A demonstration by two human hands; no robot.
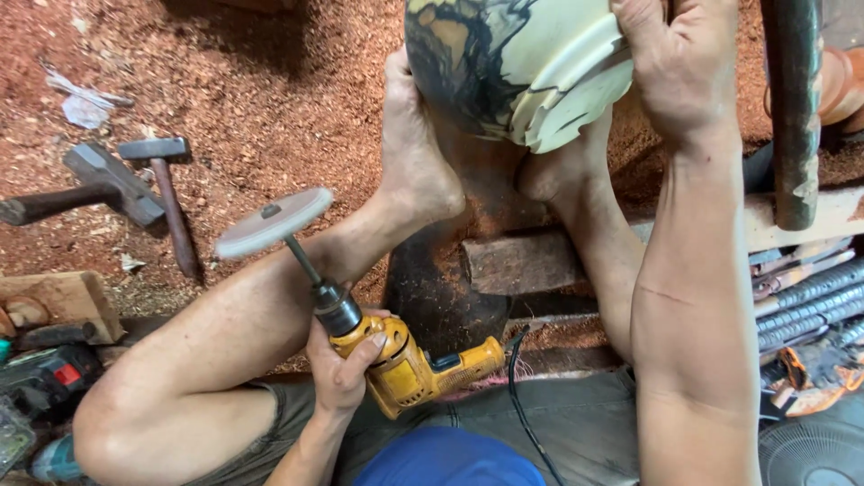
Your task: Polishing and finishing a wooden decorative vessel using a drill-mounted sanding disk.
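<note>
My left hand [340, 371] grips a yellow electric drill [412, 367] by its front. The drill carries a round pale sanding disc [273, 222], raised over my left shin and clear of the wood. A carved wooden bowl [504, 63], pale with dark streaks and a scalloped rim, stands at the top centre. My two bare feet [412, 153] press against its sides. My right hand [679, 72] reaches forward and holds the bowl's rim at the top right. The drill's black cord [522, 405] trails over my lap.
Reddish sawdust covers the ground. Two hammers [166, 193] lie at the left, with a wooden block [63, 301] and a dark power tool [49, 378] below them. A thick timber piece [517, 263] sits under my legs. A dark post [794, 108] and steel rods [810, 301] stand right.
</note>
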